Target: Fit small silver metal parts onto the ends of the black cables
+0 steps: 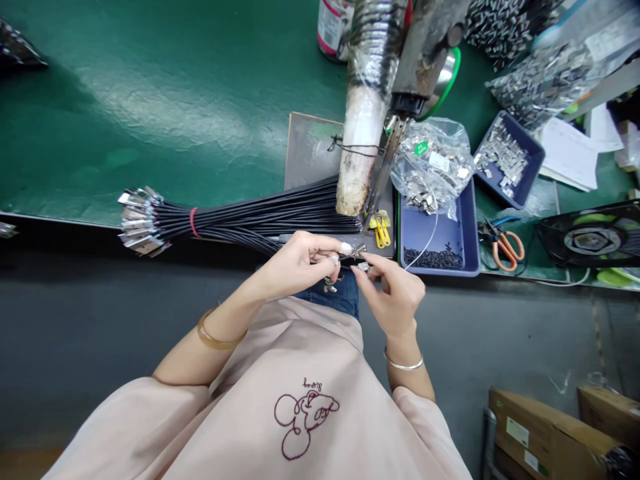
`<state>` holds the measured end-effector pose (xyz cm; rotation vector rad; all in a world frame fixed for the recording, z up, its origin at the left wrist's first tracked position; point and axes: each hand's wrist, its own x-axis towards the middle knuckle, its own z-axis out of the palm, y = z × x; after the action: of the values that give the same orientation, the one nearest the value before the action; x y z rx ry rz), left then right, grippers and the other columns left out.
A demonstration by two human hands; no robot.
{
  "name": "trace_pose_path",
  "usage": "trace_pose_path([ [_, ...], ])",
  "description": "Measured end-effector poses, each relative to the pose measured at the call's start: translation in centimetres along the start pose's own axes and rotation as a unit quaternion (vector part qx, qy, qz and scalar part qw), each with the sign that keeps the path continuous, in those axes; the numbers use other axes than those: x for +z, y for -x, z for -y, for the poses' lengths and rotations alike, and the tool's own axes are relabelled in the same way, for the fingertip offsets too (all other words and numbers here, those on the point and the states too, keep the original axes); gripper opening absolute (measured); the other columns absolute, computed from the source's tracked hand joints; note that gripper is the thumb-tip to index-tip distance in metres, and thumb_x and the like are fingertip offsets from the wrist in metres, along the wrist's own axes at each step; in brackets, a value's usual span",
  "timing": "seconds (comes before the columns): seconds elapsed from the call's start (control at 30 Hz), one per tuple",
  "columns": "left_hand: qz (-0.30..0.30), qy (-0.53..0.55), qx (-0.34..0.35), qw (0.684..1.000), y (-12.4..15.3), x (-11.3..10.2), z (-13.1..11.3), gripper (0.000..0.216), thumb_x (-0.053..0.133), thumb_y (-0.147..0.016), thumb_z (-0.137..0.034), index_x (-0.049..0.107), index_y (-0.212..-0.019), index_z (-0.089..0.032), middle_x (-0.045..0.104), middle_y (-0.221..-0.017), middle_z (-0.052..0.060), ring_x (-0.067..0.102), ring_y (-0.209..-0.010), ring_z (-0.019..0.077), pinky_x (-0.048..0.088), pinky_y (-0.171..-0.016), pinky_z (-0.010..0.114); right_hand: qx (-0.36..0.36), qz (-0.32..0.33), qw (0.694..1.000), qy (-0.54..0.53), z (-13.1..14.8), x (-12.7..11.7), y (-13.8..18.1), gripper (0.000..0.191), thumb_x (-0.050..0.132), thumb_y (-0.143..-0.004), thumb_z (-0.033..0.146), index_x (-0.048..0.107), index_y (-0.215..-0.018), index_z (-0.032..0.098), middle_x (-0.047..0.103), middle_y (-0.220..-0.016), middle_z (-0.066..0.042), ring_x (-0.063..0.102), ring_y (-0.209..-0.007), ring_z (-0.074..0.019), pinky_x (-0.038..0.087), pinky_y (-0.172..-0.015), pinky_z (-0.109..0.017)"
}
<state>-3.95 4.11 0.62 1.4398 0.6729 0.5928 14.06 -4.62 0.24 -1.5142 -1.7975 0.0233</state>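
Note:
My left hand (305, 263) is closed in a pinch on a black cable, mostly covered by the fingers. A shiny metal connector piece (358, 251) shows at its fingertips. Facing it from the right, my right hand (393, 290) pinches a small metal connector shell (363, 266) between thumb and forefinger. More metal pieces (330, 285) show just below my left fingers. Behind the left hand, a bundle of black cables (240, 217) lies along the table edge, tied with a red band (194, 221). Metal connectors (143, 220) cap its left end.
An upright machine with a wrapped hose (367, 113) stands ahead, with a yellow cutter (382, 230) at its base. Right of it are a blue tray (467, 240) with a bag of metal parts (433, 157), a smaller tray (535, 157), orange-handled pliers (509, 250) and a fan (593, 235).

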Motion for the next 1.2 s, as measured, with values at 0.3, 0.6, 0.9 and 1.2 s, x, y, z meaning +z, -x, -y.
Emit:
trace_pose_path([
  [0.3,-0.006,-0.13,0.084,0.988,0.6,-0.4,-0.8,0.009,0.064,-0.086,-0.016,0.072,-0.089,-0.012,0.071,-0.074,0.004,0.058,-0.059,0.0092,0.043,-0.054,0.019,0.117,0.072,0.988,-0.076,-0.8,-2.9,-0.5,0.017,0.058,-0.096,0.033,0.067,-0.088,0.022,0.06,-0.06,0.006,0.044,-0.044,-0.0058,0.035,-0.047,-0.021],
  [0.6,-0.052,-0.33,0.246,0.91,0.1,1.1,-0.2,0.023,0.053,-0.096,-0.012,0.069,-0.08,-0.014,0.072,-0.074,0.006,0.059,-0.068,0.0158,0.045,-0.071,0.03,0.213,0.243,0.934,0.153,-9.2,-10.3,-3.5,0.025,0.069,-0.084,0.044,0.073,-0.087,0.019,0.075,-0.08,-0.004,0.052,-0.055,-0.0123,0.039,-0.059,-0.028],
  [0.9,0.012,-0.099,0.054,0.994,-1.2,-0.3,-0.2,0.028,0.055,-0.092,-0.021,0.063,-0.067,-0.013,0.066,-0.06,0.0,0.053,-0.051,0.0074,0.039,-0.054,0.018,0.179,0.235,0.949,0.11,-8.9,-8.1,-4.9,0.031,0.062,-0.089,0.046,0.068,-0.078,0.018,0.065,-0.065,0.001,0.044,-0.05,-0.01,0.035,-0.055,-0.026],
  [1.2,-0.09,-0.058,0.018,0.994,-1.3,1.3,-0.5,0.009,0.061,-0.078,-0.015,0.062,-0.07,-0.012,0.049,-0.055,-0.004,0.04,-0.049,0.0049,0.03,-0.048,0.018,0.224,-0.069,0.968,-0.09,-3.7,-5.6,-2.7,0.016,0.069,-0.087,0.035,0.069,-0.083,0.02,0.065,-0.072,-0.001,0.06,-0.062,-0.0128,0.042,-0.052,-0.024],
])
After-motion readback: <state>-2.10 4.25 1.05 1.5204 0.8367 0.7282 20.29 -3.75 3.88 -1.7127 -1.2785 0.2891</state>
